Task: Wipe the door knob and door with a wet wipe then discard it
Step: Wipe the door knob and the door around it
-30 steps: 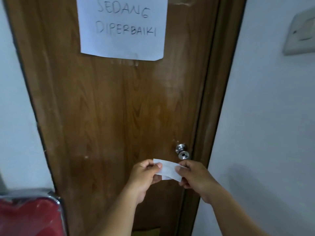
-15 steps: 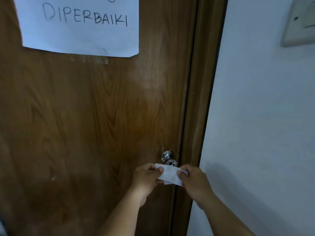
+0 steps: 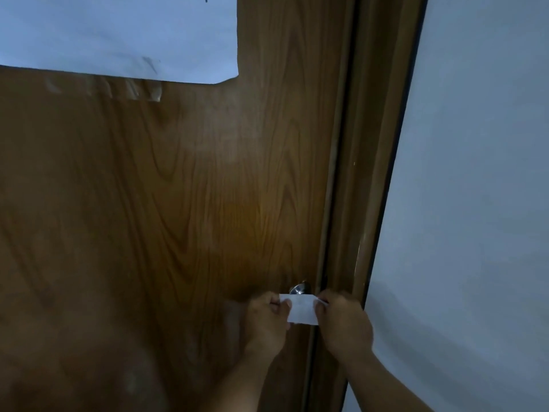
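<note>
Wet wipe (image 3: 303, 309) stretched between left hand (image 3: 269, 322) and right hand (image 3: 344, 325), both pinching its ends, covering door knob (image 3: 300, 288).

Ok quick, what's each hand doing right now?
Left hand: closed, pinching the left end of the wet wipe.
Right hand: closed, pinching the wipe's right end, just below the door knob.
</note>
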